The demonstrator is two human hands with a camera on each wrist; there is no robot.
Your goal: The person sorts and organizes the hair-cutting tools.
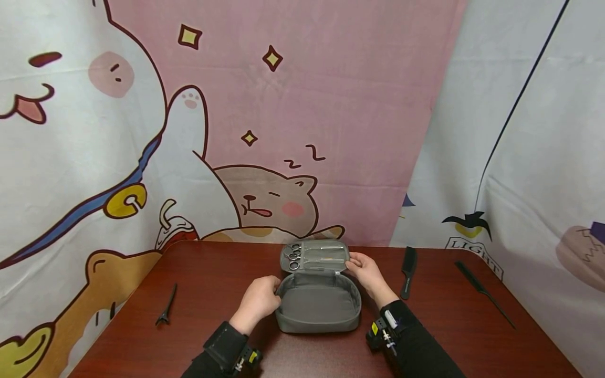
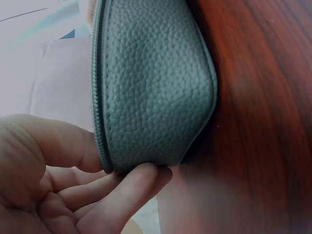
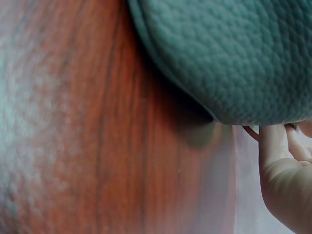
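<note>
Case (image 1: pixel 319 326) sits open on the table (image 1: pixel 227 252), in the middle and in front of the person, its lid (image 1: pixel 283 258) laid back on the far side. Left hand (image 1: pixel 257 302) is at the case's left side, thumb (image 2: pixel 73 146) against the zip (image 2: pixel 97 87) at the rim and fingertips (image 2: pixel 141 180) on the textured outer wall, so the edge is pinched between them. Right hand (image 1: pixel 368 273) is at the lid's right edge, pinching it; the right wrist view shows its fingers partly hidden behind the case, so I cannot tell how all of them lie

Inside the lid, scissors (image 1: pixel 294 256) stand in a row at the left, beside a clear pocket (image 1: pixel 323 254). The main compartment faces up, grey inside

Wide comb (image 1: pixel 409 265) lies right of the case, beyond the right hand, and a tail comb (image 1: pixel 472 278) lies farther right, slanted, thin end toward the person. Dark clip (image 1: pixel 166 312) lies well apart at the left. Both sleeves (image 1: pixel 420 336) are black. Behind the table hangs a cloth (image 1: pixel 354 105) printed with cartoon animals and stars
</note>
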